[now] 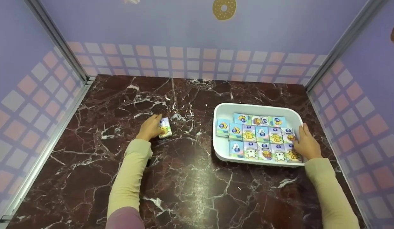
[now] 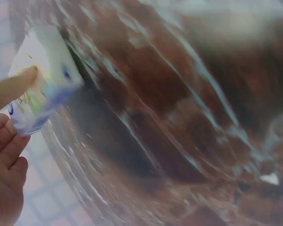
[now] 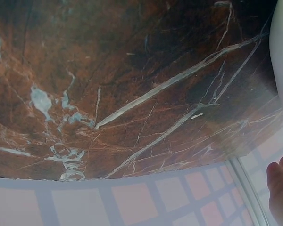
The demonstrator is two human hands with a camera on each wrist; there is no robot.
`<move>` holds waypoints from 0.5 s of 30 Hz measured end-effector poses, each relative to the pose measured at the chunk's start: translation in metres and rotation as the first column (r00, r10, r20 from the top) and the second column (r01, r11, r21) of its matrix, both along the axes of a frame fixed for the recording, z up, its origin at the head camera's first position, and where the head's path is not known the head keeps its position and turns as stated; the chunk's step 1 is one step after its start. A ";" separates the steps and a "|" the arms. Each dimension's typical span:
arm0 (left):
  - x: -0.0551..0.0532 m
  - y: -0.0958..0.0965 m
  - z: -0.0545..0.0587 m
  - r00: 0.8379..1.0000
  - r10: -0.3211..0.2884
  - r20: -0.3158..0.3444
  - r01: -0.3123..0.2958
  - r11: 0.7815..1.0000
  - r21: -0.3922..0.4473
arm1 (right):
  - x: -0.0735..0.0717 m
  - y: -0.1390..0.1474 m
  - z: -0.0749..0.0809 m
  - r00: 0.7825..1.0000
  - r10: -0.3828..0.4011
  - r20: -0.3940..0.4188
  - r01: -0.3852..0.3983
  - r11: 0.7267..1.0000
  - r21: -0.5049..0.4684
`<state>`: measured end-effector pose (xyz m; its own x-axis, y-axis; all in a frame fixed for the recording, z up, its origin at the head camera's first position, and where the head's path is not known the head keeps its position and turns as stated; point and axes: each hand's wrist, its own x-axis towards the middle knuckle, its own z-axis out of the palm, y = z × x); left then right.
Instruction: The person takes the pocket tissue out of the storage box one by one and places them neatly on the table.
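A person's left hand (image 1: 149, 128) pinches a small packet (image 1: 165, 128) by one side left of centre in the frame, while at right the right hand (image 1: 308, 144) grips the rim (image 1: 257, 106) of a white tub (image 1: 220, 146) of similar packets (image 1: 262, 135), seemingly to keep it steady

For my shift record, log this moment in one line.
Left hand: pinching small packet; right hand: holding white tray at right side; inside tray: similar packets, rows; tabletop: dark, veined
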<state>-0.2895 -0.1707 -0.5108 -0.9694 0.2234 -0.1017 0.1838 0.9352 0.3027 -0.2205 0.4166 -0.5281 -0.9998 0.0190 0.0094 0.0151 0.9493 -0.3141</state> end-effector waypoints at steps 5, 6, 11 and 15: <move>-0.002 -0.006 0.000 0.997 0.028 0.069 -0.030 0.999 0.034 | -0.002 0.000 0.001 1.000 -0.007 0.002 0.007 1.000 -0.004; -0.002 -0.006 0.000 0.996 0.029 0.083 -0.032 0.999 0.041 | -0.002 0.000 0.001 1.000 -0.008 0.004 0.009 1.000 -0.006; -0.001 -0.008 -0.005 0.988 0.018 0.151 -0.025 0.999 0.048 | -0.002 0.000 0.000 1.000 -0.011 0.013 0.011 1.000 -0.014; -0.001 -0.010 -0.009 0.989 -0.003 0.151 -0.004 0.999 0.043 | -0.002 0.001 -0.001 1.000 -0.005 0.005 0.005 1.000 -0.012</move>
<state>-0.2901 -0.1809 -0.5193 -0.9438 0.2303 -0.2370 0.1327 0.9209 0.3664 -0.2222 0.4171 -0.5287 -0.9997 0.0240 0.0040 0.0214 0.9453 -0.3255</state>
